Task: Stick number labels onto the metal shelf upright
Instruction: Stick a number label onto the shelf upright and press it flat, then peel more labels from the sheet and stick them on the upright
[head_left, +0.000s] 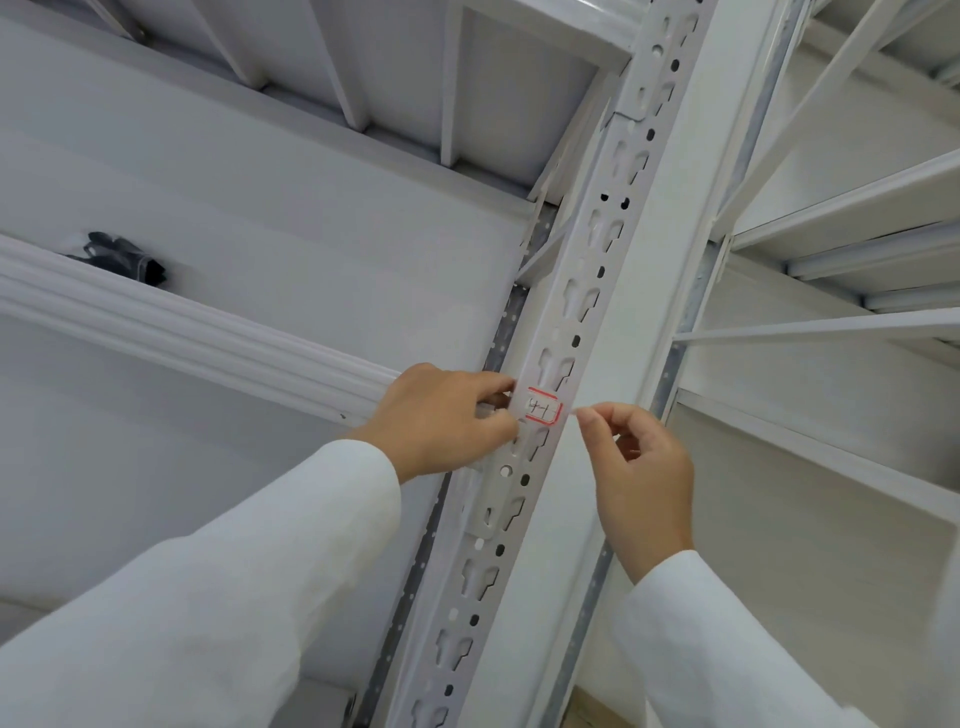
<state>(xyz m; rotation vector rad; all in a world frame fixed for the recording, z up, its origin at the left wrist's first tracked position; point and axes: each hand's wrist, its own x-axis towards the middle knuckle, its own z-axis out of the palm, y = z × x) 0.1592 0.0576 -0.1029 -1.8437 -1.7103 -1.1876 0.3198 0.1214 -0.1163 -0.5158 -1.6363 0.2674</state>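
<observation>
A white perforated metal shelf upright (582, 291) runs diagonally from the bottom middle to the top right. A small white label with a red border and handwritten marks (544, 407) lies across its slotted face. A strip of clear tape seems to span over the label. My left hand (441, 418) pinches the strip's left end beside the label. To the right of the upright, my right hand (641, 467) pinches the other end between thumb and forefinger. Both arms wear white sleeves.
White shelf beams (182, 322) extend left of the upright, with a dark bundle (122, 257) lying on the shelf at the left. More white shelving (841, 218) stands to the right. A strip of pale floor shows at the bottom right.
</observation>
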